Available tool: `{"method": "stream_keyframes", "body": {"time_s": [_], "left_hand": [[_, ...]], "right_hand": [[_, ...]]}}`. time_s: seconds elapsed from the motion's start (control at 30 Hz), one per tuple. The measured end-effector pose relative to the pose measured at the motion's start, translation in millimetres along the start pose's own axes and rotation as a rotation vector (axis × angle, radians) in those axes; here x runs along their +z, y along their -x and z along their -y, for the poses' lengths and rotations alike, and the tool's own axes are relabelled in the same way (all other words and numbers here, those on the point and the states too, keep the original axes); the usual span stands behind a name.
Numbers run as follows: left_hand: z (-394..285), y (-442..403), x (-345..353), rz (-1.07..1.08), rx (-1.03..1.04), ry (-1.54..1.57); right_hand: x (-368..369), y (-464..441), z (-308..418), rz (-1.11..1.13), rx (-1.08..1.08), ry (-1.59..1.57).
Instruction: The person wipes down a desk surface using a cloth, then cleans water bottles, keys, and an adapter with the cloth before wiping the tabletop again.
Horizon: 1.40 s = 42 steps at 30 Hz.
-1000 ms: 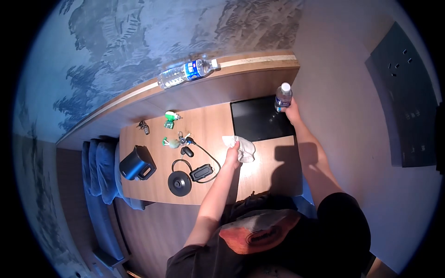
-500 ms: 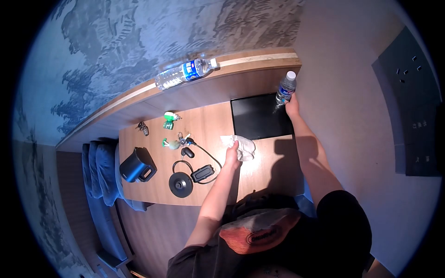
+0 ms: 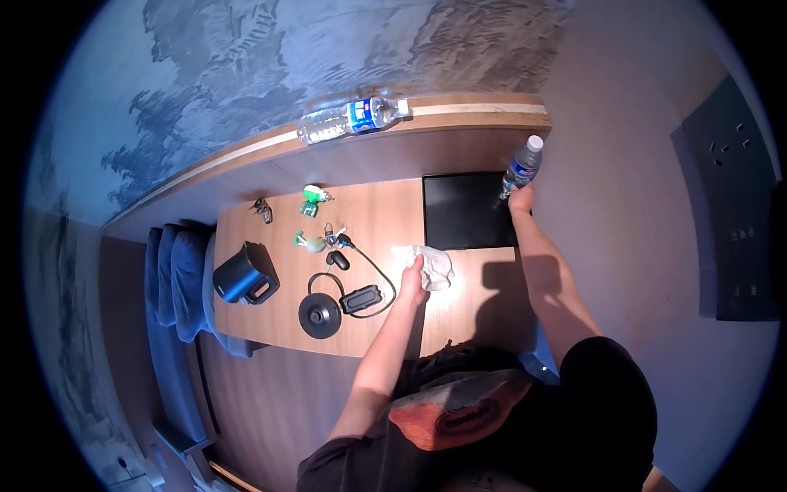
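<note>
My left hand grips a crumpled white cloth that rests on the wooden desk, just below the black tray. My right hand is closed round the lower part of a clear water bottle with a white cap. This bottle leans up and to the right at the tray's right end, near the ledge. Whether its base touches the tray is hidden.
A second bottle lies on the ledge. On the desk are a blue kettle, its round base, a black cable block, green-white items, keys and a small black case.
The camera view has shifted, moving the desk items slightly in the frame. The bottle in my right hand now tilts further to the right. My left hand stays on the cloth.
</note>
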<state>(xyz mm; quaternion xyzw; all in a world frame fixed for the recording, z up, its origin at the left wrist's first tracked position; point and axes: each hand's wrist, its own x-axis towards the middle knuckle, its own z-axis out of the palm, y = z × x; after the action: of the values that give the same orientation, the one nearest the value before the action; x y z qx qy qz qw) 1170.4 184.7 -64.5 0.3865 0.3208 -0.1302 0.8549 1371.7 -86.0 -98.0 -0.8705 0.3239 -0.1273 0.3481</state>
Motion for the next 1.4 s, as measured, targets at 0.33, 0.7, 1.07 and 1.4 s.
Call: {"method": "stream_keyframes", "body": {"time_s": [0.33,0.7,1.07,1.4], "left_hand": [[-3.5,40.4,-5.3,-0.068,0.158,0.078],[-68.6,58.0,15.1,0.066,0.413,-0.401],[-134.0,22.3,-14.4,-0.182,0.805,-1.087],[-294.6,8.9,37.2,-0.179,1.467,-1.505]], "right_hand": [[-11.0,38.7,12.0,-0.071,0.14,-0.167],[-46.5,232.1,62.0,1.374,0.253,-1.095],[-50.5,254.9,71.9,1.023,0.341,-1.192],[-47.4,264.6,102.5,0.816,0.358,-1.277]]}}
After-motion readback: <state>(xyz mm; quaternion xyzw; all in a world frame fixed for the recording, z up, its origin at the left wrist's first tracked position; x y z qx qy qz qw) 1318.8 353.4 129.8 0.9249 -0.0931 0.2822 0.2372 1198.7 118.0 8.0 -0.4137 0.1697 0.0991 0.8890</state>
